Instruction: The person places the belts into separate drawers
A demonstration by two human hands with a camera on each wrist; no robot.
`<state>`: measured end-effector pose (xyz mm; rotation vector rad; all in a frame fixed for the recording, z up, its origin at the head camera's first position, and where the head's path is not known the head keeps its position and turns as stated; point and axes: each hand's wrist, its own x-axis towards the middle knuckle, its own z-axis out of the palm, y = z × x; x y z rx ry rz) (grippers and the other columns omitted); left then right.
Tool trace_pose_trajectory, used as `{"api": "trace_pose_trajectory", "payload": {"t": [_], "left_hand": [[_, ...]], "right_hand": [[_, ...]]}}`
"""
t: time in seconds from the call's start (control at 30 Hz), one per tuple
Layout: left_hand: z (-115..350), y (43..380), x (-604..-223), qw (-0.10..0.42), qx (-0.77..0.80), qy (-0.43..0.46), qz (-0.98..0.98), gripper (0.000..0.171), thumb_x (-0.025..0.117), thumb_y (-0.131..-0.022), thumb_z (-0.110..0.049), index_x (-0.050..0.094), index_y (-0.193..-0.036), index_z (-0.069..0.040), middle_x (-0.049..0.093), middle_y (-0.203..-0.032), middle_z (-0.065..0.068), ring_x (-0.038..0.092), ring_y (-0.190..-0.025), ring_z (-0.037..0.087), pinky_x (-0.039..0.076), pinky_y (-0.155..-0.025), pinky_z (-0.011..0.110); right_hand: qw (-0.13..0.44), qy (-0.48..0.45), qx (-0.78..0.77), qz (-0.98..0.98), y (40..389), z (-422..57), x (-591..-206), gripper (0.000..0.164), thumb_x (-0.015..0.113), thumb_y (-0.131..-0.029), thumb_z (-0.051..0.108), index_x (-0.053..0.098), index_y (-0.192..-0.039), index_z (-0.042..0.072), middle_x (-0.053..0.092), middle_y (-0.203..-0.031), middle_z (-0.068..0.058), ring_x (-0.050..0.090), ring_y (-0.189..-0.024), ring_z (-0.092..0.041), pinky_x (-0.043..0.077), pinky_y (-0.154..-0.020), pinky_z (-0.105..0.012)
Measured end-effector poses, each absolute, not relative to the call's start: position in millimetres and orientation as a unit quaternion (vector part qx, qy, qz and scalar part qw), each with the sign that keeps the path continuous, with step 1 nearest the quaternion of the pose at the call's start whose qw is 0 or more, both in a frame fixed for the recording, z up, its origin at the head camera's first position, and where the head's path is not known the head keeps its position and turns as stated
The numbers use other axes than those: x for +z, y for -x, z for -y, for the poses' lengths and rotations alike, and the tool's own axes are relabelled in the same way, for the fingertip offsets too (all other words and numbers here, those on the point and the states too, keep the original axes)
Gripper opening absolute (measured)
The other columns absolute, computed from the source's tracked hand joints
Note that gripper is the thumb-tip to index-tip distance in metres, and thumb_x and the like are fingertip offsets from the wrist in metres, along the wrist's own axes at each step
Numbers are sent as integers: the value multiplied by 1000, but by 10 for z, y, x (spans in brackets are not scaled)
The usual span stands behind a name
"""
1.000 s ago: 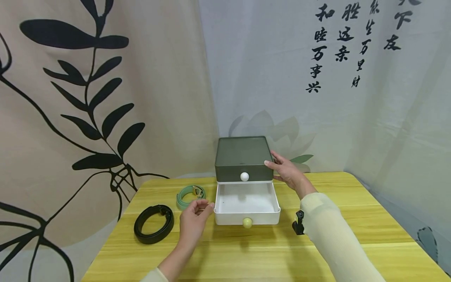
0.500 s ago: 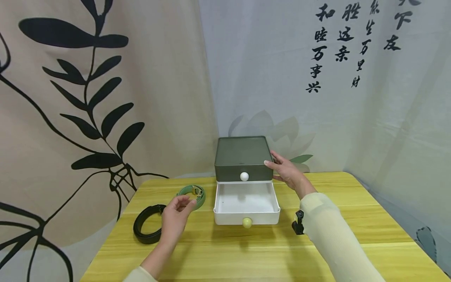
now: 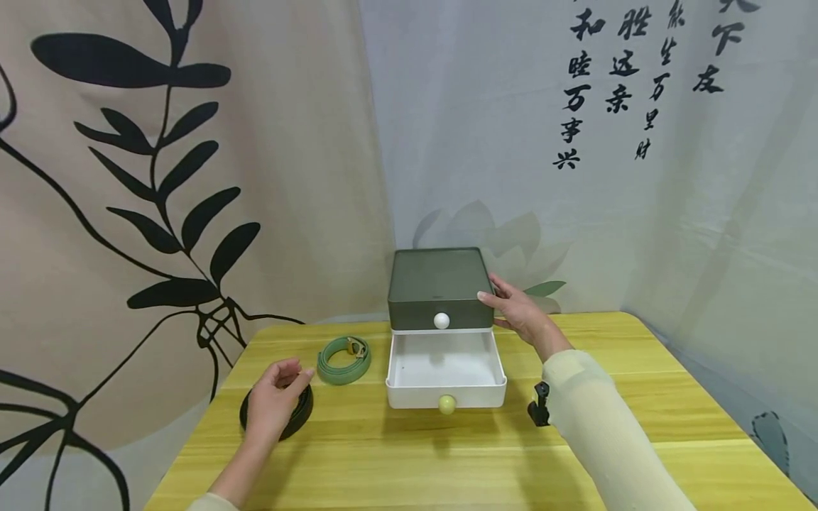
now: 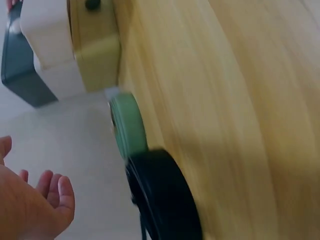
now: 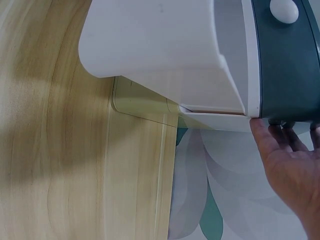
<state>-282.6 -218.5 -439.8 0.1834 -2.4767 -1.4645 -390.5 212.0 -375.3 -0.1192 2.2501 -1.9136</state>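
Note:
A small drawer cabinet [image 3: 441,275] with a dark grey-green top stands at the back of the table. Its white middle drawer [image 3: 446,397] is pulled out, and I see nothing inside. My right hand [image 3: 525,314] rests against the cabinet's right side, thumb near the front top corner. My left hand [image 3: 271,401] hovers over a coiled black belt [image 3: 303,413], partly hiding it, with loosely bent fingers and nothing between them. Just beyond lies a coiled green belt [image 3: 332,372] with a gold-coloured buckle. Both coils stand beside each other in the left wrist view.
Below the white drawer, a yellowish bottom drawer [image 4: 97,55] shows in the left wrist view. The wooden table [image 3: 409,475] extends forward and to both sides. A printed curtain [image 3: 473,142] hangs close behind the cabinet.
My left hand has moved left from beside the white drawer, past the green belt, to above the black belt. The right hand and the drawer have stayed in place.

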Motion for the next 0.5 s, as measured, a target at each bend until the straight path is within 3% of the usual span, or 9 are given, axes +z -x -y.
{"api": "trace_pose_trajectory", "payload": {"t": [0.2, 0.5], "left_hand": [[2490, 2817, -4469, 121, -478, -75, 867, 69, 64, -92, -54, 49, -139, -5, 52, -138, 18, 47, -127, 32, 40, -102, 48], [2853, 2841, -4569, 69, -451, -74, 887, 88, 62, -88, -64, 38, -148, -4, 40, -149, 20, 35, -136, 39, 32, -106, 56]], "right_hand": [[95, 38, -653, -751, 3900, -2113, -3765, 79, 59, -101, 32, 7, -160, 27, -5, -165, -12, 3, -151, -33, 24, -113, -57], [88, 29, -649, -755, 3908, -2104, -3756, 77, 58, -102, 30, 8, -160, 27, -4, -165, -13, 5, -150, -34, 25, -113, -57]]}}
